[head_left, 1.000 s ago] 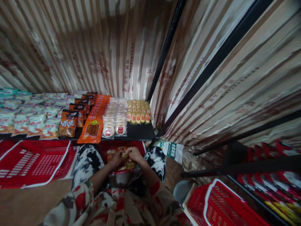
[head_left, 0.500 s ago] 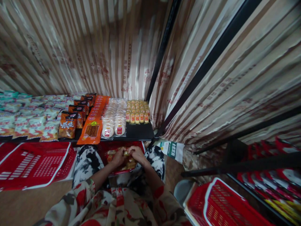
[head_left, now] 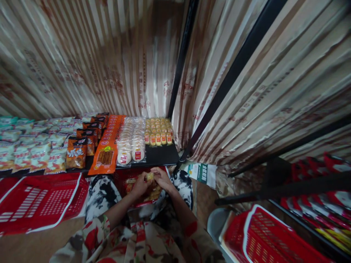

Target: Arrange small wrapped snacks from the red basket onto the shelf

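Above my lap, my left hand [head_left: 140,184] and my right hand [head_left: 162,179] come together around a small yellow wrapped cake [head_left: 150,177], fingers closed on it from both sides. Beneath them, between my knees, sits a red container [head_left: 120,175], partly hidden by my hands and arms. More yellow wrapped pieces [head_left: 155,192] lie in it. Just ahead on the black shelf [head_left: 161,153], similar small yellow cakes [head_left: 158,132] stand in rows. To their left are round white packaged snacks [head_left: 138,150] in clear wrap.
Further left on the shelf lie an orange snack pack [head_left: 105,157], brown-orange bags [head_left: 76,152] and many pale bags [head_left: 34,155]. Red baskets stand at left [head_left: 45,199] and lower right [head_left: 270,237]. Black frame bars [head_left: 219,87] cross before the curtain [head_left: 123,54]. Red packs [head_left: 309,199] fill a right-hand rack.
The view has shifted slightly, so the shelf sits a little lower and further left. Both hands stay together at the same place, and the yellow cake shows more clearly between them.
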The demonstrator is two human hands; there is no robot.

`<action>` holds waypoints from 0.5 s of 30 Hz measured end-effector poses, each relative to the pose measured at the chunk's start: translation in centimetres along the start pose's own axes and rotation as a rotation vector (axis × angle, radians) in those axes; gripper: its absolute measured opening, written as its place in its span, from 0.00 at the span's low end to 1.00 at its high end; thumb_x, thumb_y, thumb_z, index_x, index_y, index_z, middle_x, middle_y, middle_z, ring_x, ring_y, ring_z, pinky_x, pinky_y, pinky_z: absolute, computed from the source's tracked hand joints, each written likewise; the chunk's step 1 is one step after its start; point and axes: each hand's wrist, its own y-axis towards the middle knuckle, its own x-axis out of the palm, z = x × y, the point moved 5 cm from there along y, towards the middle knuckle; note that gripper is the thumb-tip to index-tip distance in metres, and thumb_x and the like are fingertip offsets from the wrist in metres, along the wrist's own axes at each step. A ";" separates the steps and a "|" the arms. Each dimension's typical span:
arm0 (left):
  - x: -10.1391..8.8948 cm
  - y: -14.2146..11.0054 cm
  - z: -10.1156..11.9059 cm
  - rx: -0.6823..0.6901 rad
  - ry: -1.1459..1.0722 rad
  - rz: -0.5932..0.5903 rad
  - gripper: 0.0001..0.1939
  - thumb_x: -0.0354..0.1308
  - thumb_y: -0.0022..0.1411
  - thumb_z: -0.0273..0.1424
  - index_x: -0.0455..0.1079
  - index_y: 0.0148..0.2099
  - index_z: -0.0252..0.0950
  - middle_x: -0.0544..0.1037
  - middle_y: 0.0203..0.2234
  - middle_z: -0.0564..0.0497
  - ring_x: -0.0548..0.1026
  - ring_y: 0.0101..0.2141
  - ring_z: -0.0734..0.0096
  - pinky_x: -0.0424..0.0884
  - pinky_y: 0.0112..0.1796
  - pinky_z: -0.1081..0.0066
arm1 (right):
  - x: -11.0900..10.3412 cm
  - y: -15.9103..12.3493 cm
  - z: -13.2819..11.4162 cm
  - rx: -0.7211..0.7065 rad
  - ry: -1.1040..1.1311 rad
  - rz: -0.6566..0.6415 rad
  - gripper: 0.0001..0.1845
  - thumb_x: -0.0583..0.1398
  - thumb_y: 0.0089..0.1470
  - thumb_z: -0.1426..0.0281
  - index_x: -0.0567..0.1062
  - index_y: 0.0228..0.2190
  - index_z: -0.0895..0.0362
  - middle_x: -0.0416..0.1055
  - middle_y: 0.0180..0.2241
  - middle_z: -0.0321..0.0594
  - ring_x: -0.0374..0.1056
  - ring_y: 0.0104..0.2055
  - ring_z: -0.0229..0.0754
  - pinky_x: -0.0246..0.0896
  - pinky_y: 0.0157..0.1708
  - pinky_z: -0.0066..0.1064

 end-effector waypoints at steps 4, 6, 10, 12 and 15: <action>-0.1 0.1 -0.1 -0.017 -0.085 0.004 0.06 0.54 0.52 0.31 0.61 0.33 0.35 0.70 0.27 0.54 0.69 0.32 0.72 0.64 0.35 0.73 | 0.0 0.0 -0.3 0.031 0.041 -0.035 0.17 0.56 0.40 0.76 0.71 0.36 0.56 0.73 0.37 0.38 0.69 0.40 0.39 0.63 0.45 0.33; -0.2 0.2 0.0 -0.030 -0.131 0.012 0.08 0.54 0.52 0.32 0.62 0.34 0.35 0.71 0.28 0.53 0.69 0.32 0.72 0.65 0.35 0.73 | 0.0 0.1 -0.4 0.039 0.069 -0.053 0.17 0.56 0.41 0.76 0.71 0.37 0.57 0.73 0.37 0.38 0.70 0.41 0.39 0.63 0.45 0.33; -0.5 0.3 0.8 -0.064 -0.216 0.053 0.10 0.56 0.50 0.34 0.63 0.34 0.34 0.71 0.28 0.52 0.69 0.30 0.72 0.66 0.33 0.72 | 0.1 0.0 -0.4 0.026 0.101 -0.122 0.17 0.58 0.43 0.72 0.72 0.39 0.57 0.74 0.39 0.39 0.70 0.41 0.40 0.64 0.43 0.34; -0.5 0.4 1.5 -0.083 -0.312 0.052 0.12 0.57 0.49 0.35 0.63 0.34 0.33 0.71 0.28 0.52 0.70 0.29 0.72 0.67 0.30 0.72 | 0.0 -0.1 -0.4 0.006 0.103 -0.151 0.17 0.58 0.45 0.69 0.72 0.40 0.56 0.74 0.40 0.39 0.70 0.42 0.41 0.65 0.43 0.35; -0.5 0.4 2.6 -0.120 -0.424 0.054 0.13 0.58 0.48 0.36 0.63 0.34 0.34 0.71 0.27 0.52 0.70 0.27 0.73 0.68 0.28 0.73 | -0.3 -0.2 -0.3 -0.022 0.091 -0.151 0.18 0.59 0.47 0.64 0.72 0.41 0.56 0.74 0.39 0.40 0.70 0.42 0.42 0.64 0.45 0.35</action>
